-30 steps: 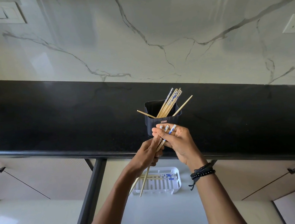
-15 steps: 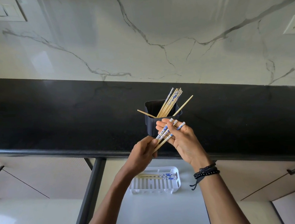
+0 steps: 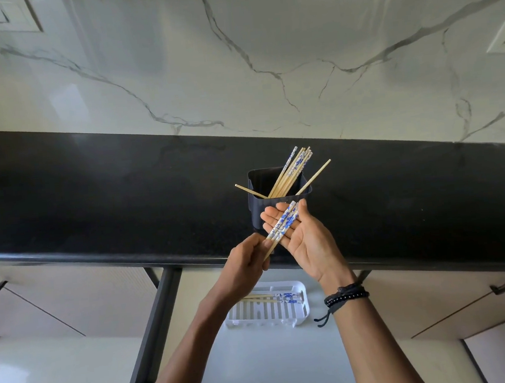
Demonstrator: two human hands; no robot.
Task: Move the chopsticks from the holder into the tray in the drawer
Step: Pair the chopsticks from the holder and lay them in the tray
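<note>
The left hand [image 3: 245,263] pinches the bare wooden ends of a few chopsticks [image 3: 283,223]. Their blue-and-white tops lie across the flat, straight fingers of the right hand [image 3: 306,241] (palm up), slanting up and right toward the black holder [image 3: 256,210] on the dark counter [image 3: 92,190]. Spare sticks [image 3: 292,169] lean inside it. Below, a white tray [image 3: 265,312] sits in the drawer [image 3: 259,358].

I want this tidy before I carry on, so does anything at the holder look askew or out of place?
Two plain chopsticks splay out of the holder: one leans left over the rim, the other leans right, apart from the bundle leaning together toward the back right. Nothing looks spilled or broken.
</note>
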